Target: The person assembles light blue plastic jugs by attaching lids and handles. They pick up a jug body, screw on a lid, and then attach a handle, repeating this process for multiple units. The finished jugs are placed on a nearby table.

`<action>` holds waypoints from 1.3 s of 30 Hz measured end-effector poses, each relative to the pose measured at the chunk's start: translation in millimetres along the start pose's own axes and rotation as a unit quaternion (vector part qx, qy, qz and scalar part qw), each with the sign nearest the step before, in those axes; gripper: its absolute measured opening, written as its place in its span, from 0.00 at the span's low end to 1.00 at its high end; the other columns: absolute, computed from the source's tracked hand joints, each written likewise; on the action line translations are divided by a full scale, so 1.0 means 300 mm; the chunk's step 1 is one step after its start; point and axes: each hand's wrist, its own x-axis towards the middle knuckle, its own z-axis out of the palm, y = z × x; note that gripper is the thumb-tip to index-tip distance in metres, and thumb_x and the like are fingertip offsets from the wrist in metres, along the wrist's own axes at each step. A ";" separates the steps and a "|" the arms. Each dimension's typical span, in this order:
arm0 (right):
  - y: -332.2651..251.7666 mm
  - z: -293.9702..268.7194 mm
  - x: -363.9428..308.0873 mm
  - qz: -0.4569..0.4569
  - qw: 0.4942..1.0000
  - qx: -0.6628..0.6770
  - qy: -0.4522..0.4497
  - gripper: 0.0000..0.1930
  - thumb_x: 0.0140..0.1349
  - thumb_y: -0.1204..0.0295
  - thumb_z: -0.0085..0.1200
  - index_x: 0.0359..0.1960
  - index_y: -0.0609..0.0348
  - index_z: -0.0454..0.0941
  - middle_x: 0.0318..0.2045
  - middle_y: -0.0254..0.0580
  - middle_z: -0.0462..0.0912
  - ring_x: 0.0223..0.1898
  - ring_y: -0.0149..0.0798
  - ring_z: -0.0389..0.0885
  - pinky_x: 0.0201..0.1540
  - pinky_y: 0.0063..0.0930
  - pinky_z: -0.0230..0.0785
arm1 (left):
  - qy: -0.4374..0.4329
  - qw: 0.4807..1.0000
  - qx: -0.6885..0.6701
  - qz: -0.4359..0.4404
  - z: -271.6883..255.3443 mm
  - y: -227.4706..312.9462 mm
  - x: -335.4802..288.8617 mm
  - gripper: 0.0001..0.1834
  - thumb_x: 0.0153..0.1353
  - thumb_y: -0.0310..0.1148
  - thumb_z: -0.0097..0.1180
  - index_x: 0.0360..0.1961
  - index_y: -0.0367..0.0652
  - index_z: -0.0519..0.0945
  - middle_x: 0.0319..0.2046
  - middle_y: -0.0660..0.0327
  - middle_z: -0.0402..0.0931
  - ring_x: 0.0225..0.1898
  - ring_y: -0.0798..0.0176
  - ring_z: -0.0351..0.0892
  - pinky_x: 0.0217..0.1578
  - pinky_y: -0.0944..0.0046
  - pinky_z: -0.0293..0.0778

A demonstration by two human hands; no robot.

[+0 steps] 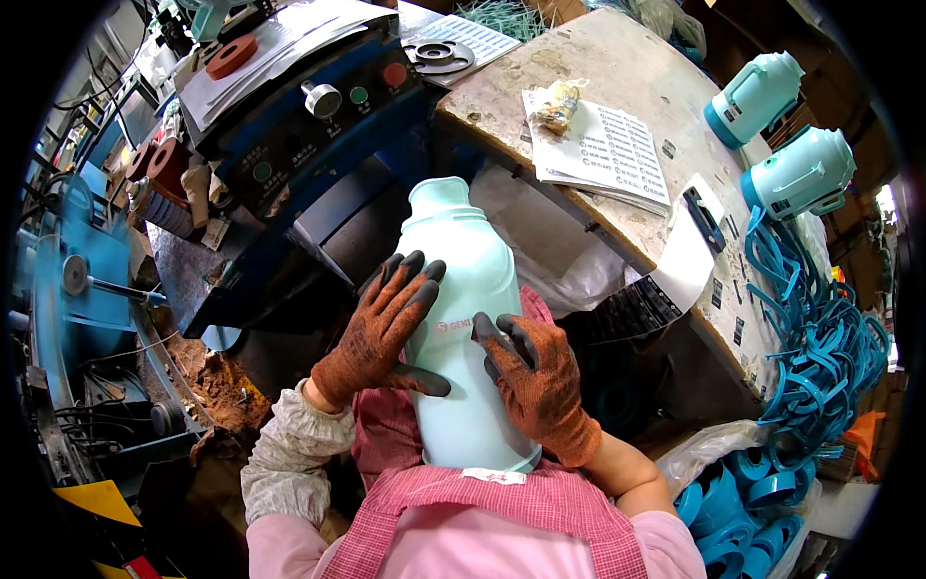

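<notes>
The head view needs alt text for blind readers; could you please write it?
A person's gloved left hand and right hand touch a mint flask body. A worktable to the right bears label sheets; two handled mint flasks are further right.

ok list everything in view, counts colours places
flask body: 1, mint, centre
table: 1, beige, right
handled flasks: 2, mint, upper right
label sheets: stack, white, on table
wrapped bundle: 1, yellowish, on label sheets
control panel: 1, dark, upper left
papers: pile, white, upper left
ring: 1, reddish, on papers
machinery: uncounted, blue, far left
straps: many, teal, right
curved pieces: many, blue, lower right
apron: 1, reddish, bottom
left hand: 1, orange-grey glove, flask body's left
right hand: 1, orange-grey glove, flask body's right
</notes>
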 end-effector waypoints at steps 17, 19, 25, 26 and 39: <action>0.038 -0.008 0.002 0.044 0.998 -0.045 -0.021 0.25 0.50 0.74 0.56 0.53 0.46 0.76 0.47 0.42 0.70 0.43 0.44 0.70 0.45 0.36 0.68 | -0.128 0.987 0.091 -0.022 -0.062 0.061 0.079 0.46 0.32 0.64 0.62 0.59 0.65 0.71 0.66 0.47 0.53 0.68 0.38 0.50 0.64 0.37 0.48; 0.062 -0.009 -0.005 0.031 0.998 -0.048 -0.026 0.25 0.50 0.73 0.56 0.54 0.46 0.76 0.47 0.41 0.70 0.43 0.44 0.70 0.45 0.36 0.68 | -0.133 0.986 0.097 -0.021 -0.069 0.076 0.104 0.45 0.34 0.63 0.62 0.59 0.66 0.71 0.66 0.47 0.54 0.68 0.38 0.50 0.64 0.37 0.49; 0.396 -0.063 0.068 -0.011 0.979 -0.203 -0.005 0.26 0.50 0.74 0.56 0.56 0.47 0.73 0.46 0.41 0.72 0.45 0.46 0.71 0.48 0.39 0.65 | -0.206 0.963 0.176 0.002 -0.119 0.127 0.201 0.47 0.27 0.62 0.65 0.56 0.66 0.74 0.61 0.46 0.59 0.63 0.37 0.58 0.62 0.43 0.58; 0.487 -0.078 0.116 0.026 0.978 -0.207 0.007 0.25 0.51 0.75 0.56 0.55 0.49 0.73 0.47 0.42 0.74 0.47 0.47 0.71 0.50 0.41 0.64 | -0.218 0.957 0.189 0.010 -0.130 0.139 0.223 0.46 0.27 0.62 0.66 0.56 0.66 0.74 0.59 0.47 0.61 0.60 0.38 0.61 0.60 0.44 0.61; 0.397 -0.024 0.850 -0.095 0.780 0.167 -0.595 0.29 0.62 0.52 0.51 0.62 0.52 0.66 0.60 0.42 0.69 0.56 0.41 0.71 0.58 0.35 0.64 | -0.161 0.940 0.284 0.102 -0.281 0.166 0.516 0.24 0.50 0.45 0.61 0.50 0.52 0.76 0.35 0.61 0.73 0.30 0.59 0.76 0.30 0.58 0.73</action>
